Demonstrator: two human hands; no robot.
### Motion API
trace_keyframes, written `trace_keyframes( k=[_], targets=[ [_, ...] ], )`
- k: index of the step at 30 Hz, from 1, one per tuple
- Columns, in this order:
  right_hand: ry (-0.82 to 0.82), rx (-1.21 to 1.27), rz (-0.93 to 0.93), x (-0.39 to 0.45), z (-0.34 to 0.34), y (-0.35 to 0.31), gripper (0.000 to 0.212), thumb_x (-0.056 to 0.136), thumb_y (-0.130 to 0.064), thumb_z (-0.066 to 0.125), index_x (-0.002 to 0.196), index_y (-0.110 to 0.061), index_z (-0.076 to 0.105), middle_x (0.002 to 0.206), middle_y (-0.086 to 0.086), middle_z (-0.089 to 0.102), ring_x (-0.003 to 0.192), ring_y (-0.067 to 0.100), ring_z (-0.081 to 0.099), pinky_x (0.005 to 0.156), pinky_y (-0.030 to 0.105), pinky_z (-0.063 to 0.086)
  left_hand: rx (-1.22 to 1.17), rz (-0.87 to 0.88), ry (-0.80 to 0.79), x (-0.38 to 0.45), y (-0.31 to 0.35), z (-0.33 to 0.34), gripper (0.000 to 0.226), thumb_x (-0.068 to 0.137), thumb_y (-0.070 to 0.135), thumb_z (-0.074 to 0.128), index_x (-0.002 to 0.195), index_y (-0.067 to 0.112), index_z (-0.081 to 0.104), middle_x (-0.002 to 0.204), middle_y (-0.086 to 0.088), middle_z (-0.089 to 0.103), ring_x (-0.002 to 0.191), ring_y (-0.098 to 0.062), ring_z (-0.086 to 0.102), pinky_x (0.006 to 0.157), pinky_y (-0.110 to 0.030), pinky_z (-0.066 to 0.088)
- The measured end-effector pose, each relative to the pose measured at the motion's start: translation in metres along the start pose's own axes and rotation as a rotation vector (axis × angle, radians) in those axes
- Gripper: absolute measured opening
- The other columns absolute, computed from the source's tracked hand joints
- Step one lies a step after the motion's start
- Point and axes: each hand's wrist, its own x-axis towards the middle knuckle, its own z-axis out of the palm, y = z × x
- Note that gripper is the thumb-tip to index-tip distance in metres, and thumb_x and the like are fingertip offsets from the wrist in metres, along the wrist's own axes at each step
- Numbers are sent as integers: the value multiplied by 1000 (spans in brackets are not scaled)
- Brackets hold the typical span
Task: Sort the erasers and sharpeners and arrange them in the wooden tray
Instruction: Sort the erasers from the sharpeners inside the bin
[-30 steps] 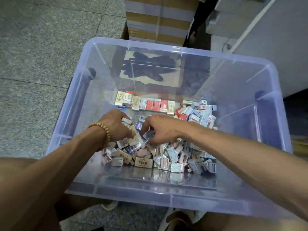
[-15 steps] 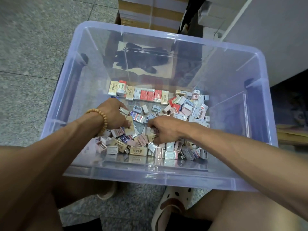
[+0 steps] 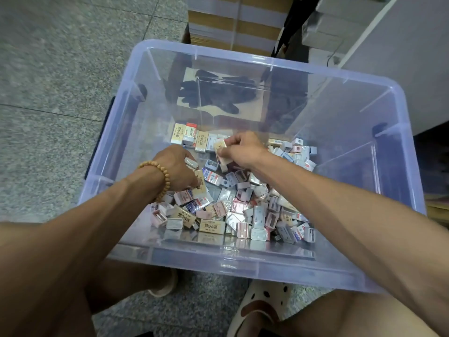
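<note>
Head view: inside the clear plastic bin point(image 3: 379, 271), the right hand point(image 3: 239, 149) pinches a beige eraser point(image 3: 220, 145) near the row of erasers point(image 3: 192, 137) at the far wall. The left hand point(image 3: 176, 166) clasps another eraser point(image 3: 200, 184) above the loose pile point(image 3: 243, 210). The bin floor's left side lies bare.

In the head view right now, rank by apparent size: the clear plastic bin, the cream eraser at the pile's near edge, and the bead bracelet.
1. Clear plastic bin, by far the largest.
2 and 3. Bead bracelet and cream eraser look alike in extent; I cannot rank them.
</note>
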Motion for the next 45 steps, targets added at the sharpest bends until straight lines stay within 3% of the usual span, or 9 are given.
trace_keyframes(
  k=[4,9,14,21,25,29,37,41,45],
  targets=[
    [117,112,60,36,33,-12,23,86,-12,77,108,-8,71,103,8,73,76,18,71,65,28,60,-20,-10,8,1,-1,0,50,76,15,82,121,8,61,94,-7,64,83,-23,63,52,-21,42],
    [224,33,67,54,50,-14,13,83,-16,81,75,-11,72,85,6,74,76,23,72,77,42,61,-67,-37,31,2,-1,1,55,77,13,80,126,8,57,94,-3,61,73,-13,58,49,-18,37],
    [222,40,59,54,51,-18,26,78,-23,85,85,0,76,79,8,76,70,25,74,70,47,62,-75,-42,63,4,-1,1,60,75,16,83,129,9,57,112,-9,66,89,-23,62,51,-19,39],
    [295,-108,28,53,28,7,24,85,-28,78,78,-5,76,77,6,75,73,23,72,78,44,60,-119,-52,62,4,4,1,53,78,16,80,126,9,59,108,-8,66,84,-20,60,50,-18,37],
    [305,-289,-63,55,26,7,39,85,-38,77,66,-4,70,60,4,65,61,19,62,63,32,52,-172,-76,74,6,4,-1,47,76,14,82,118,12,61,107,-9,66,91,-24,64,57,-24,46],
    [301,-361,-113,45,25,5,43,89,-37,71,63,-4,66,55,7,59,55,21,56,53,29,42,-293,-116,63,9,3,-3,48,72,9,83,116,9,62,105,-12,68,91,-27,68,84,-39,58],
    [-389,60,-85,-27,-15,6,5,91,-13,70,91,-9,72,79,3,71,70,15,64,66,29,56,-511,-90,53,8,11,-3,25,73,-3,80,91,5,64,91,-16,70,86,-30,71,83,-44,59],
    [-316,23,-46,-28,-22,14,3,91,-5,70,92,-4,73,79,4,70,65,11,66,64,23,56,-602,-69,11,8,16,2,29,76,-2,78,102,-1,66,102,-20,71,94,-33,70,84,-43,59],
    [-2,-82,47,2,-25,16,14,96,-12,65,99,0,71,76,3,67,58,8,65,54,22,52,-711,-62,17,12,19,3,22,87,-3,66,107,-9,61,94,-19,61,81,-28,59,80,-35,57]
  ],
)
